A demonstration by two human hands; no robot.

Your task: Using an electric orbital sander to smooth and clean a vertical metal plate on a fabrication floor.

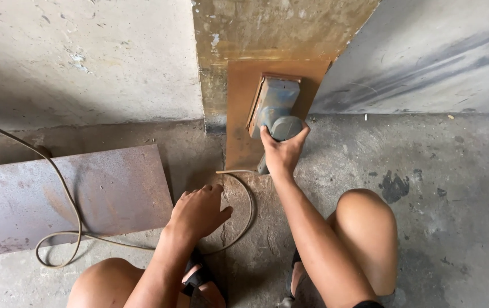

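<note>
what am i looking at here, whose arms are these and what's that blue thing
This single picture comes from a camera worn on a person's head, looking down, so the arms and bare knees are that person's own as they squat on a concrete floor. There is no machine arm; only two bare hands. The right hand grips the rounded handle of a blue power sander, whose flat base is pressed against a rusty brown metal sheet leaning upright on the wall. The left hand holds nothing; it rests palm down, fingers spread, on the floor at the edge of a second rusty metal plate that lies flat at the left. A pale power cord loops over that plate and curves towards the sander.
</note>
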